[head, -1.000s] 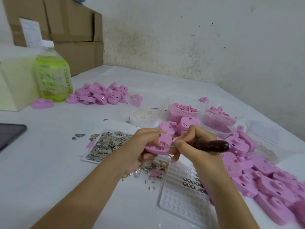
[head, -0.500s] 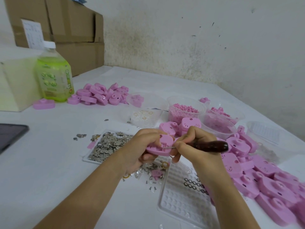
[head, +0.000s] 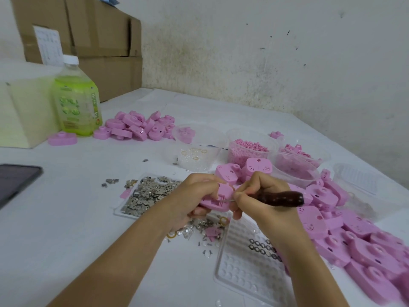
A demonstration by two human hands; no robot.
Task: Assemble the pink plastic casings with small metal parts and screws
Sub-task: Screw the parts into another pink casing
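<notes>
My left hand (head: pixel 194 196) grips a pink plastic casing (head: pixel 218 200) a little above the table, open side up. My right hand (head: pixel 259 196) holds a screwdriver with a dark wooden handle (head: pixel 281 198); its thin metal tip reaches into the casing. A clear tray of small metal parts (head: pixel 148 196) lies just left of my hands. Loose screws, rings and metal bits (head: pixel 203 231) are scattered under my hands. A clear dimpled tray with several dark rings (head: pixel 250 262) sits in front of me.
Pink casings are heaped at the right (head: pixel 358 244) and at the back left (head: pixel 139 125). Clear tubs of pink pieces (head: pixel 250 149) and rings (head: pixel 194 156) stand behind my hands. A green bottle (head: pixel 75 100), cardboard boxes (head: pixel 88 41) and a phone (head: pixel 15 180) are at the left.
Both hands stay together on the casing and screwdriver with only slight shifts. The view has drifted a little.
</notes>
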